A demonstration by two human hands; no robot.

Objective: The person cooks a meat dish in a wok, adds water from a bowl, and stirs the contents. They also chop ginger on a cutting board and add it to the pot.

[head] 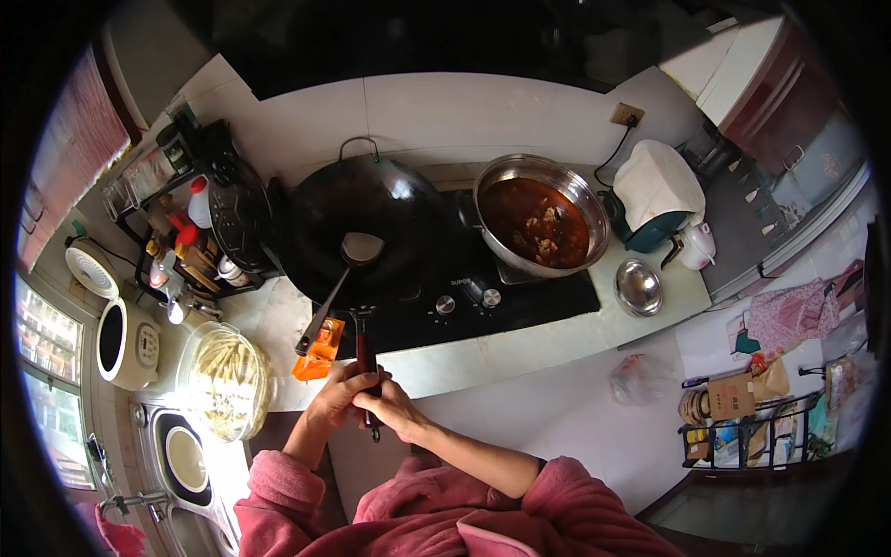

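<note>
Both of my hands come together at the front of the stove on the dark handle of a black wok. My left hand wraps it from the left, and my right hand overlaps it from the right. The wok sits on the left burner of the black gas stove. A wok spatula rests in it, its long handle leaning out over the near rim. An orange packet lies on the counter just beyond my left hand.
A steel pot of red-brown stew stands on the right burner, a metal bowl beside it. At left are a bowl of pale strips, a rice cooker with raised lid, a bottle rack and a sink.
</note>
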